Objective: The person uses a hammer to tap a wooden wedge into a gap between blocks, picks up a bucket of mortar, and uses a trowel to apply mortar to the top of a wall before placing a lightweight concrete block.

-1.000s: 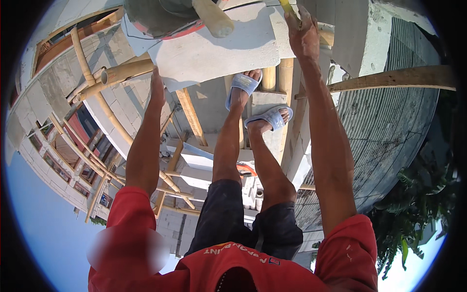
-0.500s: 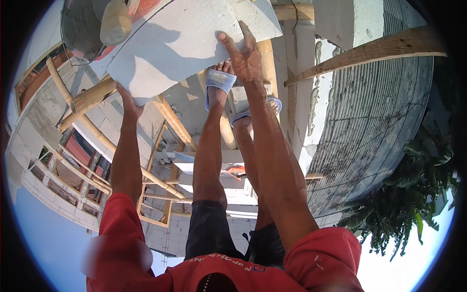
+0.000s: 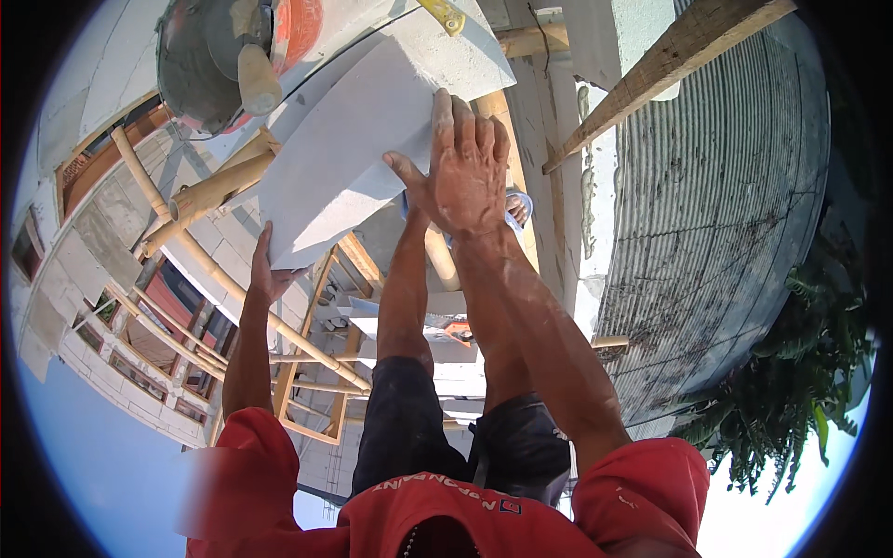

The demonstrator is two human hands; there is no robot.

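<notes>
A pale grey-white building block (image 3: 349, 139) is tilted up, its face in sun and shade. My left hand (image 3: 272, 272) grips its lower left corner, the fingers partly hidden beneath. At the block's right end rests my right hand (image 3: 463, 172), its back toward me; the fingers reach up along the edge and the thumb stands out before the lower side. Both hands bear on the block. Under and behind it lies another pale slab surface (image 3: 484, 56).
A bucket (image 3: 191, 79) with grey residue stands at the far left, with a wooden-handled tool (image 3: 259, 82) at it. A yellow handle (image 3: 445, 15) lies at the top. A wooden beam (image 3: 670, 74) slants on the right beside a corrugated roof (image 3: 707, 205). Bamboo poles (image 3: 214, 191) cross the drop below.
The block has tipped up and turned between my hands. My left hand has moved right and lower; my right hand has come lower, its fingers now closer together along the block's end.
</notes>
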